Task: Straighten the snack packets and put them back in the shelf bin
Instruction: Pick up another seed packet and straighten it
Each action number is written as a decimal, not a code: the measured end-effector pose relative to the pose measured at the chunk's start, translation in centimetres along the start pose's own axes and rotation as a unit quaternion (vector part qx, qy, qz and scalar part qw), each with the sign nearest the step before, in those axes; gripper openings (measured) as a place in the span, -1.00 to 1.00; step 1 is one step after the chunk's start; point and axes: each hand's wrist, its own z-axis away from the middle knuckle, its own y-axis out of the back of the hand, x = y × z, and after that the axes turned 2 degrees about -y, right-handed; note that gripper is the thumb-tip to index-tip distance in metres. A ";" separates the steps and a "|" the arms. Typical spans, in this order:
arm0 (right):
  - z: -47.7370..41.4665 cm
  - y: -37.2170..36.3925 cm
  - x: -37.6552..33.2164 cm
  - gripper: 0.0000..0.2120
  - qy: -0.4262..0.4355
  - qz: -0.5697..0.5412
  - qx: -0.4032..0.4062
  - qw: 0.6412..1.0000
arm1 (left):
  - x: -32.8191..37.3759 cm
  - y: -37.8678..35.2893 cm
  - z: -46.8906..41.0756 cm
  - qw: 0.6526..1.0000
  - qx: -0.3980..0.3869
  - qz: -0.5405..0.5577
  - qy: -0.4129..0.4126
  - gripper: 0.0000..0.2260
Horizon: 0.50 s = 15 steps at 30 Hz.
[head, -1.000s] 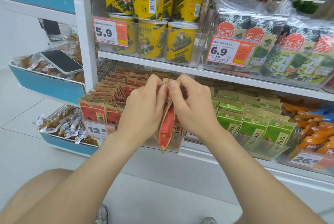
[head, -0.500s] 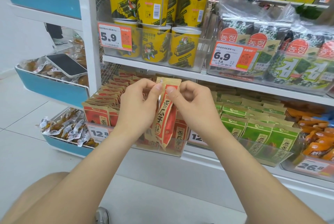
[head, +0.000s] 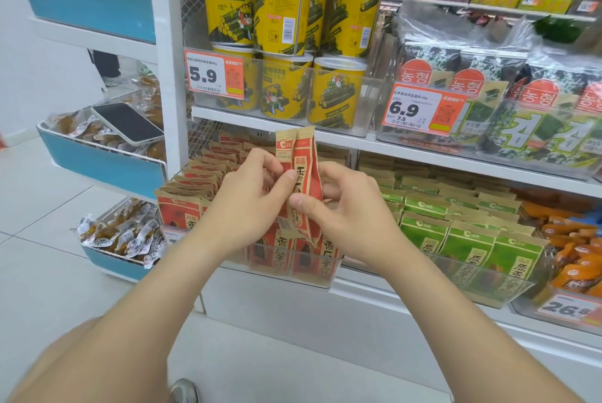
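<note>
I hold two red and tan snack packets (head: 301,168) upright together, above the clear shelf bin (head: 293,275). My left hand (head: 241,204) pinches their left edge with thumb and fingers. My right hand (head: 345,210) grips them from the right, thumb across the front. More red packets of the same kind (head: 192,187) stand in rows inside the bin, behind and below my hands. The packets' lower ends are hidden by my fingers.
Green snack packets (head: 456,239) fill the bin to the right, orange ones (head: 573,239) beyond. Yellow tubs (head: 283,12) and seaweed packs (head: 521,116) sit on the shelf above. A phone (head: 128,124) lies on a blue side rack (head: 97,168) at left.
The packets have risen out of the bin, from half hidden between my hands to standing upright above them. Both hands have shifted lower on the packets.
</note>
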 end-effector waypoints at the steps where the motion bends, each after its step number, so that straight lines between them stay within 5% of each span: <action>1: 0.1 0.1 -0.2 -0.61 -0.003 -0.004 -0.010 1.000 | 0.0 0.1 0.0 1.000 -0.009 -0.010 -0.010 -0.86; 5: 0.4 0.0 -0.6 -0.53 0.011 0.047 -0.038 0.998 | 0.0 0.6 -0.1 0.998 -0.038 0.049 0.020 -0.82; 10: 0.3 0.0 -0.6 -0.47 -0.005 -0.022 -0.035 0.999 | -0.1 1.4 -0.4 0.986 -0.058 0.141 0.068 -0.60; 15: 0.4 0.2 -0.6 -0.47 -0.018 -0.050 -0.043 0.998 | 0.0 1.1 -0.4 0.986 -0.034 0.140 0.081 -0.62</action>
